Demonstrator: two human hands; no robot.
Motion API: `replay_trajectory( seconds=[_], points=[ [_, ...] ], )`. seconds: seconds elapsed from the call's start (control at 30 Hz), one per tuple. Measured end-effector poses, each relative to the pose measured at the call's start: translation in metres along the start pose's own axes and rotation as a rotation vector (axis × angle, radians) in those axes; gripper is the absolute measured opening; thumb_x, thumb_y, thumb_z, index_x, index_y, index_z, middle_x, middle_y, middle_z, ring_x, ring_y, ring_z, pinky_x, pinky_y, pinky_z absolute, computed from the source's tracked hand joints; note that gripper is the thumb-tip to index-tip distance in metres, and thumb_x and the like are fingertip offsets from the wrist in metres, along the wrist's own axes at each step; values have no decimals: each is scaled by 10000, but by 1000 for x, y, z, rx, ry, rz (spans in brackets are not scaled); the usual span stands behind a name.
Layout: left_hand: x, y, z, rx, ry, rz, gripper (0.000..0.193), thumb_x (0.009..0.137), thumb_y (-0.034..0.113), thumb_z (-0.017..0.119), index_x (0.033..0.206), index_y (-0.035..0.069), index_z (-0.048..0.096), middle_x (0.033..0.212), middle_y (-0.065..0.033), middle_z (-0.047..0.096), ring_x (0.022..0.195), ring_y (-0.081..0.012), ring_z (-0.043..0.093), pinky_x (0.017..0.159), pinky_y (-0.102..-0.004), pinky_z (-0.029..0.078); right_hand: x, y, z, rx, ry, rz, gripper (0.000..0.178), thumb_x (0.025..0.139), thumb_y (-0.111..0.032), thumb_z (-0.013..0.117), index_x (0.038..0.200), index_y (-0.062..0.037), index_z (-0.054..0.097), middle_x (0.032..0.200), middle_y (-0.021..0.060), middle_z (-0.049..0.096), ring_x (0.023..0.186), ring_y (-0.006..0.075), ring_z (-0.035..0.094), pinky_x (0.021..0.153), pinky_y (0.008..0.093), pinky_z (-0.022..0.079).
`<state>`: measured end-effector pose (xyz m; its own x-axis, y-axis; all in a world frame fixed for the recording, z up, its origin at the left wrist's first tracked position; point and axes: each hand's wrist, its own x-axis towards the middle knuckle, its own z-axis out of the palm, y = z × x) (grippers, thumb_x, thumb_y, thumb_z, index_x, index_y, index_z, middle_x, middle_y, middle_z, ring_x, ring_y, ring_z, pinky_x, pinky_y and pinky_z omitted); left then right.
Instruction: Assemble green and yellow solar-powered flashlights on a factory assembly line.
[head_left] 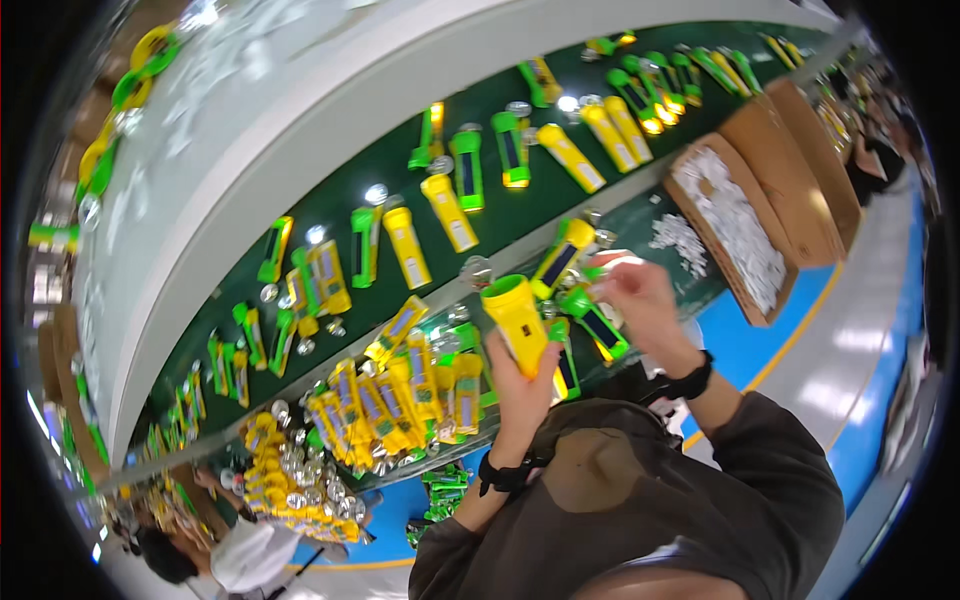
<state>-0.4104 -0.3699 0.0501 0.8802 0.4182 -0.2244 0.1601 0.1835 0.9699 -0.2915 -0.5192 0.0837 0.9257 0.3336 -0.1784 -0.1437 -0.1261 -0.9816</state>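
Head view: the largest thing before you is a dark green, smooth belt (505,218) running diagonally past you, with torch-shaped plastic pieces spread along it; on its middle stretch you can count five yellow torches (407,245) lying lengthwise, with green ones among them. Beyond it curves a broad pale frame (330,90). To your right sits one open cardboard box (760,150), brown and matt, its bed of small white pieces too many to count. To your left lies a heap of yellow, panelled torches (380,395), overlapping too much to count.

Your two forearms rise from the lower edge, a black band on each wrist. Your left hand (520,385) is raised with the wrist below it, fingers and thumb wrapped around the lower body of one yellow torch (518,322). That torch is glossy plastic, held tilted above the bench with its flared, round end up and leaning left. Your right hand (637,288) is bent inward from the right, its fingers curled and drawn together; they are blurred, so you cannot tell what they pinch, if anything.

Just beside your hands lie three more torches: one yellow with a dark panel (563,258) and two green, the nearer green torch (597,322) below your right fingertips. Smaller still, one clear domed lens (477,270) shows just beyond the held torch's flared end, and loose white bits (680,243) are scattered by the box.
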Motion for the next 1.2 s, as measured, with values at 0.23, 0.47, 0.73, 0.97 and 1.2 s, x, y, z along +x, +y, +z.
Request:
replay_trajectory(
  seconds=[0.23,0.47,0.73,0.97,1.2],
  points=[
    [-1,22,31,110,-19,145,541,830,73,628,1253,-53,316,1135,-179,521,1029,-244,560,882,-349,443,-30,-16,45,305,-37,41,59,785,39,620,812,1,583,1153,108,514,936,131,553,833,259,455],
    [-10,27,38,195,2,208,490,868,57,586,1264,-21,308,1173,-146,465,1075,-216,501,899,-331,416,-34,-7,48,234,-23,105,170,814,51,581,970,-11,557,1121,113,542,970,139,559,857,262,453],
    [-14,18,38,367,-61,306,475,867,50,563,1258,-25,304,1134,-154,493,1037,-238,530,879,-335,426,-35,-17,54,459,-83,60,441,851,75,462,1267,-22,353,1188,134,534,1084,187,533,946,302,408],
    [-5,18,28,-264,-144,-137,334,944,148,427,1241,18,345,1039,-145,548,817,-221,604,714,-315,495,-36,-7,31,420,-122,88,372,987,-270,415,1260,-19,446,1159,103,565,1058,174,543,923,301,424],
    [8,16,21,-201,-107,-157,275,993,254,352,1199,74,386,851,-121,571,613,-192,590,536,-303,466,-28,17,-50,274,151,126,444,980,-376,406,1158,13,527,1059,101,596,982,175,579,901,319,445]
  ],
)
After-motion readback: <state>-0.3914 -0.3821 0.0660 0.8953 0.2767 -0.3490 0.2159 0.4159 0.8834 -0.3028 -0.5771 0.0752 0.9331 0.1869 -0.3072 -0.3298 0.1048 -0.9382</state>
